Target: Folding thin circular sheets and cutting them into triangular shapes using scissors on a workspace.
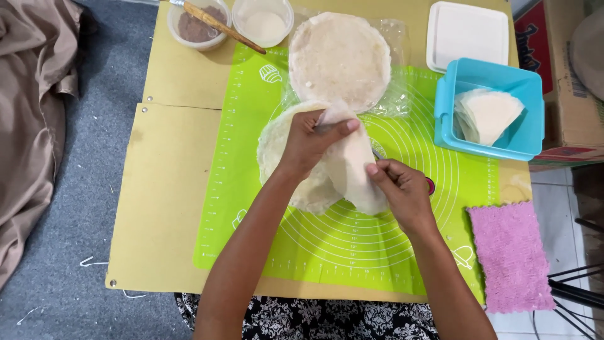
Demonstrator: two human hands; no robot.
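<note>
A pale thin dough sheet (353, 169) is folded and lifted over a round stack of dough sheets (272, 151) on a green silicone mat (251, 208). My left hand (309, 140) pinches the sheet's upper edge between thumb and fingers. My right hand (402, 189) grips its lower right edge. A second round stack of sheets (340, 58) lies on clear plastic at the mat's far side.
A turquoise box (527, 135) of folded sheets sits at right, its white lid (467, 34) behind it. Two round tubs stand at the back, one with brown filling (196, 26) and a wooden-handled utensil (220, 26), one with white powder (264, 24). A pink cloth (511, 255) lies front right.
</note>
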